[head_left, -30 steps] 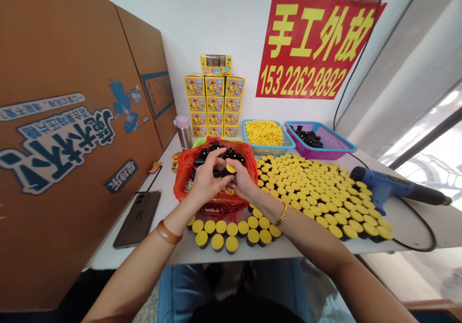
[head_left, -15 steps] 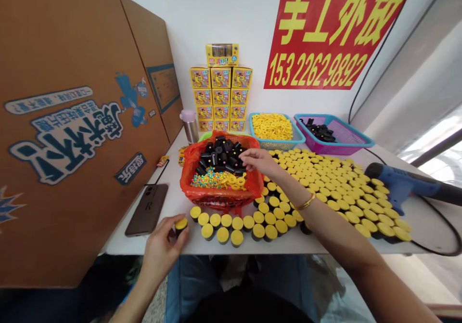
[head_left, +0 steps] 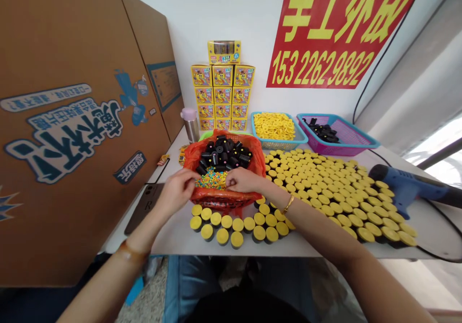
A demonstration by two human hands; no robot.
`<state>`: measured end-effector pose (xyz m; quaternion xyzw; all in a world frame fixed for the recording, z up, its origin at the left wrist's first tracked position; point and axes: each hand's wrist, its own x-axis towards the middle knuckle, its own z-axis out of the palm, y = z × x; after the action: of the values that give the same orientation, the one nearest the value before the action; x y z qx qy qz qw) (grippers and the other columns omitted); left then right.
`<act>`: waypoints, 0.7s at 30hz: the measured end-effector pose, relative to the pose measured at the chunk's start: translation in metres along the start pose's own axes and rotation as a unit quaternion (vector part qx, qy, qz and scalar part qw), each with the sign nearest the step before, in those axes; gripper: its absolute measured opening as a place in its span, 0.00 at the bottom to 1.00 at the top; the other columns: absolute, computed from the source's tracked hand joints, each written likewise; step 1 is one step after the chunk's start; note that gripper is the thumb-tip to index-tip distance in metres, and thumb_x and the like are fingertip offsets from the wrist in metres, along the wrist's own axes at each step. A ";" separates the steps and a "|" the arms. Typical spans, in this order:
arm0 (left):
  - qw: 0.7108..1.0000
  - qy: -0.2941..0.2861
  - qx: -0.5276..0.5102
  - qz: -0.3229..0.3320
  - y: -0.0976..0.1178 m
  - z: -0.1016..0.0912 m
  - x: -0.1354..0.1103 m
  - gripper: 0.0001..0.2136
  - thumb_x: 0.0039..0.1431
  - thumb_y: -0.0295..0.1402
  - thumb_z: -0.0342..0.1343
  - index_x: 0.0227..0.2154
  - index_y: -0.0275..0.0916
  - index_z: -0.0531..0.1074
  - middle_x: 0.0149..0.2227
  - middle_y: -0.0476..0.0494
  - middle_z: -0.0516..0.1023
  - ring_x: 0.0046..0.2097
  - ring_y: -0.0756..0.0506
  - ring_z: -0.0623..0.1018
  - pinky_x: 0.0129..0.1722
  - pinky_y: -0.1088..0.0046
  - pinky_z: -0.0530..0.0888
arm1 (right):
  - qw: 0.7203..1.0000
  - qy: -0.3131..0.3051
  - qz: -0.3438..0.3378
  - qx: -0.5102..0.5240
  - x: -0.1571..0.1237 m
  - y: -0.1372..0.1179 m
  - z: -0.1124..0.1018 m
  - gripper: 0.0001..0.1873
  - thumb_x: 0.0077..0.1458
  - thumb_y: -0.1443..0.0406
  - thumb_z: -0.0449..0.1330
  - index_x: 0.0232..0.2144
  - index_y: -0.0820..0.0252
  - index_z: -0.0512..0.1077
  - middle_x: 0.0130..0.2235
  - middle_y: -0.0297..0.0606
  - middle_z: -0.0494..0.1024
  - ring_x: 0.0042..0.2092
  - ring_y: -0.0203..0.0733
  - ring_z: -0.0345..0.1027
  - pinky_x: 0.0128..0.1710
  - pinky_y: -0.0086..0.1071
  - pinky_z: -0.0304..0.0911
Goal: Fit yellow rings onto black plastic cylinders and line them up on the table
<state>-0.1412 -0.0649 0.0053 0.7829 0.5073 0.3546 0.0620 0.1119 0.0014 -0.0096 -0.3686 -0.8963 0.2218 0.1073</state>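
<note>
A basket lined with a red plastic bag [head_left: 252,169] stands in the middle of the white table [head_left: 173,236]. It holds black tubes [head_left: 224,152], small coloured candies [head_left: 210,179] and some yellow rings. My left hand [head_left: 177,189] reaches over the basket's near left rim with its fingers pinched at the candies. My right hand [head_left: 242,179] rests inside the near right part, fingers curled together; what they hold is hidden. Yellow-capped black tubes [head_left: 231,224] stand in rows in front of the basket, and a much larger field of capped tubes [head_left: 325,183] spreads to the right.
A phone [head_left: 142,210] lies left of the basket beside a big cardboard box [head_left: 72,121]. At the back are a thermos [head_left: 190,124], stacked yellow boxes [head_left: 222,92], a blue basket of yellow caps [head_left: 274,125] and a purple basket of black parts [head_left: 325,133]. A blue glue gun [head_left: 407,188] lies at right.
My left hand left the capped tube at the left end of the front rows and moved up to the basket. My right hand drew back from the black tubes to the candies.
</note>
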 end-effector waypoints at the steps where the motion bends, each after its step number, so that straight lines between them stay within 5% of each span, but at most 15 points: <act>1: 0.999 -0.040 0.004 0.014 -0.004 0.007 0.022 0.13 0.53 0.27 0.50 0.34 0.41 0.80 0.36 0.43 0.81 0.37 0.44 0.79 0.41 0.68 0.75 | 1.000 -0.020 -0.002 0.004 0.001 0.002 0.001 0.06 0.48 0.74 0.63 0.30 0.63 0.79 0.30 0.35 0.76 0.31 0.34 0.65 0.32 0.26 0.55; 4: 0.987 -0.150 0.027 0.043 -0.015 0.034 0.073 0.15 0.50 0.24 0.51 0.35 0.40 0.81 0.39 0.40 0.82 0.42 0.41 0.80 0.46 0.66 0.73 | 0.999 -0.034 0.019 -0.028 0.005 0.007 0.003 0.14 0.46 0.79 0.60 0.31 0.62 0.81 0.28 0.36 0.76 0.29 0.34 0.64 0.30 0.27 0.53; 7: 0.972 -0.215 0.080 0.046 -0.016 0.054 0.096 0.16 0.48 0.24 0.55 0.39 0.40 0.81 0.39 0.38 0.82 0.42 0.39 0.80 0.44 0.66 0.73 | 0.996 -0.044 0.017 -0.071 0.007 0.009 0.003 0.17 0.47 0.78 0.60 0.36 0.58 0.82 0.33 0.38 0.78 0.32 0.37 0.65 0.28 0.28 0.51; 11: 0.970 -0.215 0.110 0.006 -0.009 0.064 0.098 0.12 0.44 0.25 0.60 0.35 0.40 0.79 0.37 0.37 0.80 0.43 0.35 0.79 0.41 0.64 0.72 | 0.995 -0.052 -0.009 -0.085 0.008 0.007 0.003 0.16 0.48 0.75 0.62 0.37 0.56 0.83 0.38 0.40 0.77 0.35 0.39 0.67 0.29 0.28 0.53; 14: 0.978 -0.180 0.105 -0.007 -0.010 0.061 0.096 0.10 0.43 0.28 0.63 0.32 0.41 0.77 0.40 0.40 0.78 0.41 0.38 0.79 0.39 0.67 0.72 | 0.999 0.004 -0.028 -0.028 0.005 0.005 0.001 0.13 0.47 0.75 0.64 0.35 0.60 0.82 0.39 0.40 0.75 0.35 0.37 0.66 0.34 0.27 0.58; 18: 0.987 -0.126 -0.082 -0.055 -0.017 0.054 0.094 0.11 0.40 0.30 0.67 0.29 0.40 0.74 0.30 0.46 0.77 0.34 0.44 0.78 0.36 0.69 0.72 | 0.983 0.091 -0.033 0.154 0.001 0.004 0.002 0.09 0.52 0.68 0.66 0.38 0.64 0.78 0.33 0.36 0.75 0.32 0.34 0.66 0.35 0.28 0.62; 21: 0.919 -0.111 -0.352 -0.141 -0.014 0.051 0.090 0.16 0.38 0.33 0.70 0.32 0.38 0.72 0.30 0.47 0.79 0.34 0.45 0.79 0.38 0.68 0.75 | 0.974 0.075 -0.019 0.213 0.002 0.008 0.005 0.10 0.51 0.69 0.65 0.39 0.64 0.77 0.30 0.33 0.76 0.31 0.34 0.68 0.35 0.27 0.64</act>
<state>-0.0993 0.0308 0.0050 0.6655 0.4443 0.4085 0.4392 0.1135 0.0058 -0.0176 -0.3356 -0.8248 0.3770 0.2548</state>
